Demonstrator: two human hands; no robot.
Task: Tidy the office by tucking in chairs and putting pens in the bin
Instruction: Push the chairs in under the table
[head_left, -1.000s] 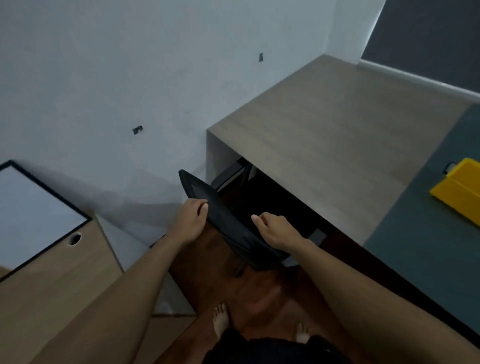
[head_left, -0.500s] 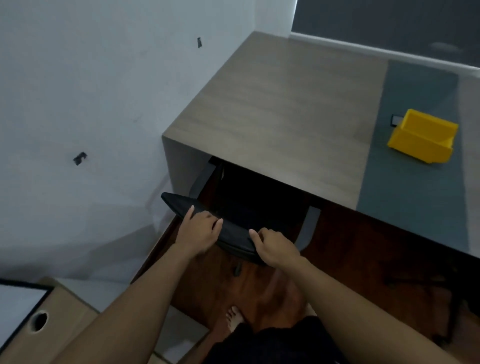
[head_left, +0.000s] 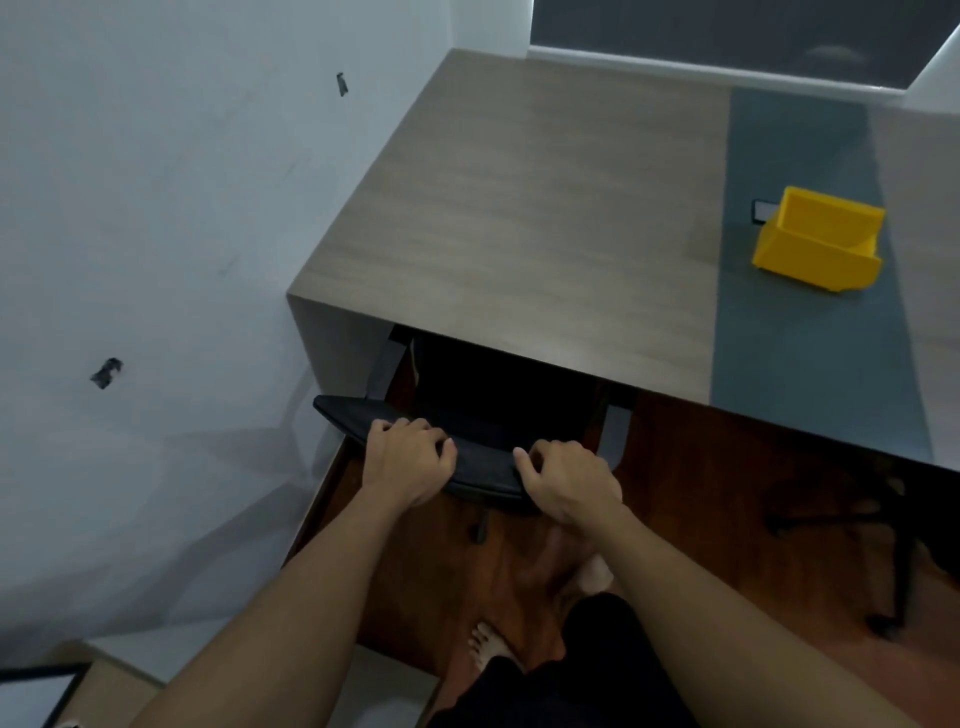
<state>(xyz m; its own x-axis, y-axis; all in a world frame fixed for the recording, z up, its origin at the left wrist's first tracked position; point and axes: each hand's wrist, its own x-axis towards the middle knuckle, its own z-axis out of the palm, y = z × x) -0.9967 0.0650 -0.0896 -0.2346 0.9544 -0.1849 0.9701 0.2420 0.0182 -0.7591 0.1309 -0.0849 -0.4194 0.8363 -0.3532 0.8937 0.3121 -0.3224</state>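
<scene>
Single head-worn view, looking steeply down, close over desk (head_left: 519, 208) front edge and floor (head_left: 701, 519).

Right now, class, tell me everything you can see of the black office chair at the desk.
The black office chair has a curved backrest top that looks like fabric or mesh, and grey armrests on either side. Its seat lies in shadow, pushed partly under the front edge of the wood-look desk, beside the white wall. Part of its base shows on the reddish floor beneath. The left hand and the right hand both grip the backrest's top edge, fingers curled over it.
</scene>
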